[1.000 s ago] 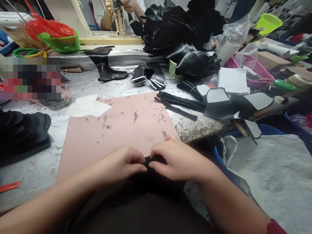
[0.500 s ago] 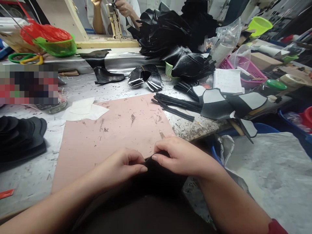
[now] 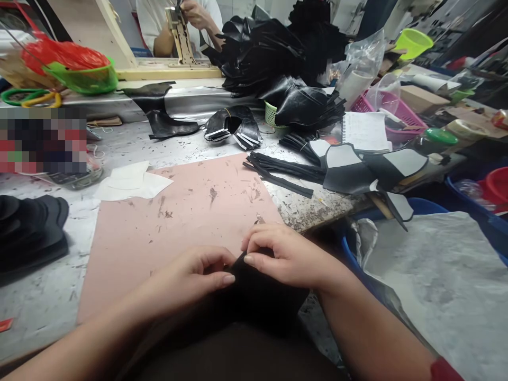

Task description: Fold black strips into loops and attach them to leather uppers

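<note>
A black piece of material (image 3: 265,296) hangs between my hands over the near edge of the table. My left hand (image 3: 202,267) pinches its upper left edge between thumb and fingers. Close beside it, my right hand (image 3: 273,251) grips the top edge with thumb and bent fingers. The lower part of the piece merges with dark cloth below, so its outline is unclear. Just beyond both hands lies a pink sheet (image 3: 198,201), marked with dark scuffs.
White paper pieces (image 3: 133,181) overlap the sheet's far left corner. Black stacked pieces (image 3: 34,233) stand at left, black strips (image 3: 281,172) beyond the sheet. Grey-and-black pieces (image 3: 349,169) lie at right, near a blue bin (image 3: 428,205). A person's hands work at the back.
The view has shifted slightly, moving the tabletop things left. The edge of the black piece between my hands now stands up more thickly, with both hands still holding it.
</note>
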